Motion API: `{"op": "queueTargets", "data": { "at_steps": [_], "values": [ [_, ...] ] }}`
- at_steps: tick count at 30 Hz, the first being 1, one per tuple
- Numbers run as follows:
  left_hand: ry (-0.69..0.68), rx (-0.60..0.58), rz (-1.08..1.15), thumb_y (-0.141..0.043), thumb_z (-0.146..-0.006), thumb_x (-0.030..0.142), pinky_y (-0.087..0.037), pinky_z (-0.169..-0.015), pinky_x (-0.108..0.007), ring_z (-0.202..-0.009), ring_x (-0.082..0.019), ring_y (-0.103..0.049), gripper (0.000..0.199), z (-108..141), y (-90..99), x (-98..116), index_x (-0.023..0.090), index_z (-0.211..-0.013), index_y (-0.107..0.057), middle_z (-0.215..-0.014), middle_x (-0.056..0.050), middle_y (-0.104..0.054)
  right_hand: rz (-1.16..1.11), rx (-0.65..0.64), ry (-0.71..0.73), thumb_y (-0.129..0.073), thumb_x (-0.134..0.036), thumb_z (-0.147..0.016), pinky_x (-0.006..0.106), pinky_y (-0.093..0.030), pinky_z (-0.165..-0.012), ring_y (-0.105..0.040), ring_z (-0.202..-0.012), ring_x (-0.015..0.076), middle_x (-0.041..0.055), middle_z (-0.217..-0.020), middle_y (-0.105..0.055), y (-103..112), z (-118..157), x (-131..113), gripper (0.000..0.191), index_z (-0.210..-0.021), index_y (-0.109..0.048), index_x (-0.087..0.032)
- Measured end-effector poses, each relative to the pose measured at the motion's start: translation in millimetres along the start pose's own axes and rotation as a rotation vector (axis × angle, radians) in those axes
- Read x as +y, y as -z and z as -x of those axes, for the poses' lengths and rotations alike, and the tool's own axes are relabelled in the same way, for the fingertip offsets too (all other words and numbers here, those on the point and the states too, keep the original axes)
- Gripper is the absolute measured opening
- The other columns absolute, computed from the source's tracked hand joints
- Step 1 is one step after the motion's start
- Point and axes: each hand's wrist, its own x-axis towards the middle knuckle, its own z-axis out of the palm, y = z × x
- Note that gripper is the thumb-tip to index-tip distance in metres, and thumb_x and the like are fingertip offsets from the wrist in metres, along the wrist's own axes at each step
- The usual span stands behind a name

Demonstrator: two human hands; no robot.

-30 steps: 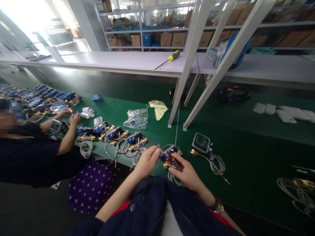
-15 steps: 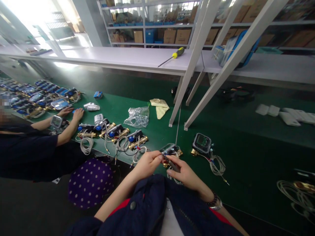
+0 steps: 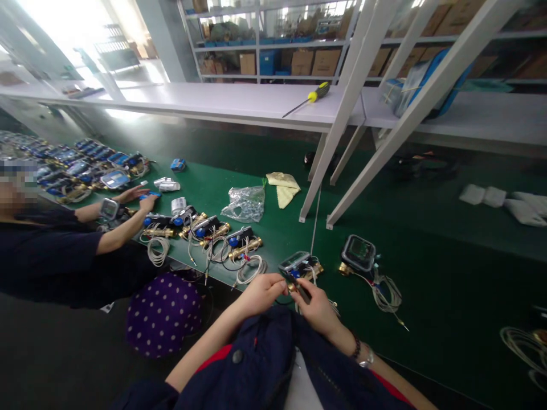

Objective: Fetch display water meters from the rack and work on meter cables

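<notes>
My right hand [image 3: 317,307] is wrapped around a dark, slim hand tool [image 3: 304,292] that looks like pliers. My left hand [image 3: 265,291] is closed in a pinch at the tool's far end; what its fingertips hold is too small to make out. A dark cable shows just below those fingertips. Right behind both hands lies a water meter [image 3: 296,261] with a clear-lidded display box, brass pipe body and pale cable. To the right sits another meter [image 3: 359,253] with its circuit board visible and its cable coiled beside it.
Several brass meters [image 3: 245,244] line the green bench's left front. A plastic bag [image 3: 245,204] and yellow cloth [image 3: 284,188] lie behind. White posts [image 3: 318,165] stand on the bench. A screwdriver [image 3: 314,97] rests on the shelf. A co-worker's hands [image 3: 147,200] handle a blue part at left.
My hands have shifted slightly lower, away from the meter, and the tool has turned a little between them. The view has swung slightly left. The co-worker's hand has raised the blue part.
</notes>
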Motion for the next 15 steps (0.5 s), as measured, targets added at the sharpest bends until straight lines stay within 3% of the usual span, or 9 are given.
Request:
{"op": "queueTargets", "data": {
  "at_steps": [2, 7, 10, 12, 15],
  "values": [
    [0.045, 0.038, -0.015, -0.038, -0.083, 0.030, -0.038, -0.068, -0.021, -0.069, -0.013, -0.050, 0.029, 4.4, -0.3, -19.6, 0.015, -0.072, -0.061, -0.068, 0.001, -0.055, 0.077, 0.082, -0.051, -0.049, -0.049, -0.077, 0.039, -0.048, -0.089, -0.063, -0.094, 0.0272, 0.0121, -0.100, -0.067, -1.7, -8.1, 26.9, 0.043, -0.101, -0.063, -0.016],
    [0.293, 0.276, -0.071, -0.037, -0.084, 0.025, -0.039, -0.073, -0.022, -0.075, -0.016, -0.054, 0.029, 27.1, 4.2, -74.4, 0.014, -0.072, -0.061, -0.071, -0.002, -0.058, 0.188, 0.241, -0.170, -0.042, -0.057, -0.070, 0.055, -0.037, -0.101, -0.049, -0.116, 0.0415, 0.0289, -0.117, -0.054, -3.9, -26.6, 78.3, 0.064, -0.106, -0.056, -0.005],
    [0.378, 0.278, 0.042, -0.039, -0.082, 0.022, -0.039, -0.069, -0.020, -0.070, -0.014, -0.052, 0.028, 45.3, 0.7, -92.4, 0.013, -0.071, -0.063, -0.069, -0.001, -0.058, 0.203, 0.182, -0.173, -0.041, -0.061, -0.068, 0.053, -0.036, -0.104, -0.044, -0.125, 0.0411, 0.0267, -0.125, -0.051, -18.9, -31.7, 102.5, 0.068, -0.111, -0.052, -0.009],
    [0.420, 0.287, 0.103, -0.041, -0.079, 0.019, -0.037, -0.064, -0.020, -0.065, -0.012, -0.050, 0.027, 53.9, -4.5, -98.3, 0.012, -0.073, -0.066, -0.066, 0.001, -0.056, 0.224, 0.063, -0.194, -0.038, -0.063, -0.069, 0.052, -0.040, -0.101, -0.046, -0.124, 0.0415, 0.0251, -0.126, -0.052, -33.2, -40.1, 124.8, 0.071, -0.115, -0.050, -0.011],
    [0.489, 0.417, 0.120, -0.043, -0.077, 0.017, -0.035, -0.059, -0.020, -0.060, -0.011, -0.047, 0.029, 59.2, -8.4, -106.6, 0.012, -0.074, -0.071, -0.061, 0.001, -0.053, 0.250, -0.015, -0.201, -0.040, -0.065, -0.062, 0.054, -0.040, -0.101, -0.045, -0.124, 0.0453, 0.0263, -0.120, -0.055, -56.6, -73.8, 163.9, 0.069, -0.107, -0.052, -0.015]
  ]
}}
